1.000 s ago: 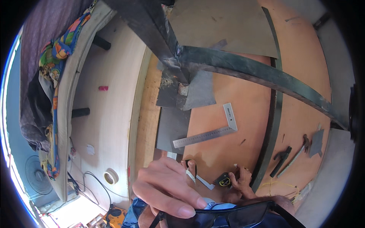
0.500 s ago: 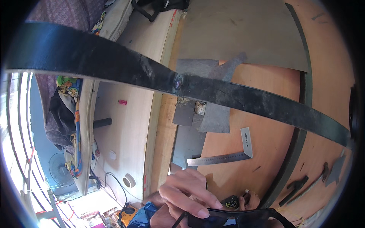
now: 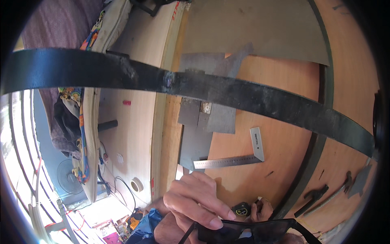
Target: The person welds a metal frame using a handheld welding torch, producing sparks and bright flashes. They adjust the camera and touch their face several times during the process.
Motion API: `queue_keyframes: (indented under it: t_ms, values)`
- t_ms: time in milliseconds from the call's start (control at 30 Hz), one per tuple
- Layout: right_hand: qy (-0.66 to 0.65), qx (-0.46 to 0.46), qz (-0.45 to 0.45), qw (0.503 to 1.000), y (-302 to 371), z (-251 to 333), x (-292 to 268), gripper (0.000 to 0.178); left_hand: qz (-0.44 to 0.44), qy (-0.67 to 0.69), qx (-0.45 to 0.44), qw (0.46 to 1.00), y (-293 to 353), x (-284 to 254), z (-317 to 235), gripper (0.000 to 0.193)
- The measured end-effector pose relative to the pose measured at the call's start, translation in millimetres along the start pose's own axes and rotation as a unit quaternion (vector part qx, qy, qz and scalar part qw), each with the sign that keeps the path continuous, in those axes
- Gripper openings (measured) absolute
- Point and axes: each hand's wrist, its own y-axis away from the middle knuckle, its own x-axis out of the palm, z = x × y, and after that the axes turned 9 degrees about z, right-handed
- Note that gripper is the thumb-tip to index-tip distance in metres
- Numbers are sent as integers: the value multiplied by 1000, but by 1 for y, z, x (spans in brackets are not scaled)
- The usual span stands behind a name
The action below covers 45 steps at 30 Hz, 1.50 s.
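Note:
My left hand is at the lower middle, close to the camera. Its fingers are bent, and two fingertips lie on the top rim of dark sunglasses; the thumb is hidden. Beyond the lenses, farther down, my right hand has its fingers curled around something small with a white tip. Just left of it lies a black and yellow tape measure. A try square, with a steel ruler blade and silver handle, rests on the wood-coloured surface.
A long dark bar with a rough joint crosses above everything. Grey metal sheets lie under it, and another dark bar runs along the right. A hammer lies farther right. A roll of tape is at left.
The whole view has shifted, so the surface and tools appear farther up and left. The crossing bar's left part sits lower. My left fingers stay at the sunglasses; the right hand's fingers show more clearly.

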Motion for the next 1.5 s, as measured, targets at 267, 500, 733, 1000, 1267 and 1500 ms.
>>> queue_keyframes:
  t_ms: [267,500,733,1000,1267,1500]
  values:
    - [7,2,-9,1000,7,-7,9,38,-16,-70,23,997,42,1,-22,14]
    - [22,4,-28,999,5,-2,15,37,-47,-88,101,990,71,-2,-59,24]
    - [87,-2,-50,995,1,7,18,39,-45,-105,145,983,93,-6,-108,13]
    - [117,11,-47,992,0,15,17,39,-137,-104,141,975,86,13,-142,11]
    - [114,20,-54,992,-3,20,21,37,-182,-52,119,975,129,8,-161,10]
    - [120,5,-51,991,-4,19,21,36,-44,-27,126,991,133,-20,-168,37]
